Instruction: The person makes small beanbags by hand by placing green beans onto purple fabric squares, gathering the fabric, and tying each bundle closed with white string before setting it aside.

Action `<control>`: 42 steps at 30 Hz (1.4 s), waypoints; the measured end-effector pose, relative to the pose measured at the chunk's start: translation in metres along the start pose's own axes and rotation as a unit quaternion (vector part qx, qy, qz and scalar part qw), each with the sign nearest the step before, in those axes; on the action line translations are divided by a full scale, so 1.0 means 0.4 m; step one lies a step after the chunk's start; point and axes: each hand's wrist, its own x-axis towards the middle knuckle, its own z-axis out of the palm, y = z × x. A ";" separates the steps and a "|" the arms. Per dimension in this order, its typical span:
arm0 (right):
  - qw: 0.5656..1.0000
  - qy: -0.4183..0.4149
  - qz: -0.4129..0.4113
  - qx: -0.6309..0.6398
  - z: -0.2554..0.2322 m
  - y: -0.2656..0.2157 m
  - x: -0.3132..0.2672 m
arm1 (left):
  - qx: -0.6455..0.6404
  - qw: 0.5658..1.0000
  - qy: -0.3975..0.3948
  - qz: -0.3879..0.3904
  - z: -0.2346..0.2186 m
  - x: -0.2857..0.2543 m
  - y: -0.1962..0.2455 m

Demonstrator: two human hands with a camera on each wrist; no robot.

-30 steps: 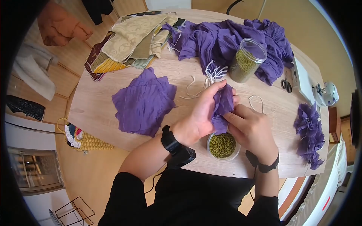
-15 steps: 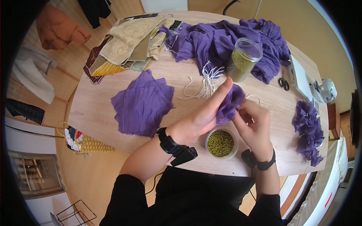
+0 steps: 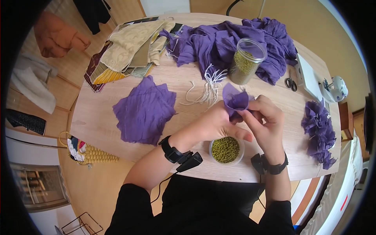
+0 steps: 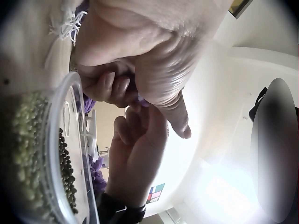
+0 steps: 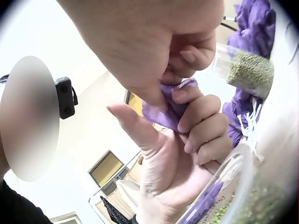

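A small piece of purple cloth [image 3: 236,100] stands up like a cup with an open mouth, above the table. My left hand [image 3: 215,122] curls its fingers round the lower part of the cloth; its thumb sticks out away from it, as the right wrist view shows. With thumb and fingers my right hand [image 3: 268,115] pinches the cloth's right edge. Just below both hands, a round clear tub [image 3: 243,152] holds green beans [image 3: 225,149]. Its rim is also close by in the left wrist view. The cloth's lower end is hidden in the left fingers.
Flat purple cloth pieces [image 3: 145,111] lie to the left. Behind are white strings [image 3: 213,80], a tall clear jar [image 3: 244,64] of green beans and a large purple cloth [image 3: 219,43]. Patterned fabrics [image 3: 129,47], scissors [image 3: 290,82], a sewing machine [image 3: 335,90] and gathered purple cloth [image 3: 319,133] surround them.
The cloth has gone from lying along my left palm to standing as an open cup. My left thumb has swung from pointing up to pointing away from the cloth, low and to the right.
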 end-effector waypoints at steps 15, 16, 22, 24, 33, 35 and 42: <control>0.977 0.001 0.098 0.187 0.011 0.017 -0.005 | -0.236 0.965 0.118 0.007 -0.009 0.006 0.027; 0.983 -0.017 0.084 0.163 0.012 0.021 -0.005 | -0.210 0.969 0.128 0.026 -0.012 0.005 0.021; 0.996 -0.057 0.051 0.049 0.025 -0.039 0.003 | -0.141 0.978 0.147 0.047 0.007 0.012 0.025; 0.997 -0.075 0.015 -0.011 0.030 -0.047 0.003 | -0.147 0.977 0.147 0.051 0.016 0.011 0.040; 0.977 -0.040 -0.101 -0.182 0.060 -0.027 -0.013 | -0.082 0.993 0.087 0.004 0.037 0.004 0.020; 0.974 -0.065 -0.092 -0.199 0.059 -0.027 -0.016 | -0.048 0.994 0.092 0.043 0.039 0.011 0.025; 0.990 -0.073 -0.029 -0.120 0.057 -0.028 -0.022 | -0.086 0.993 0.071 0.025 0.038 0.007 0.029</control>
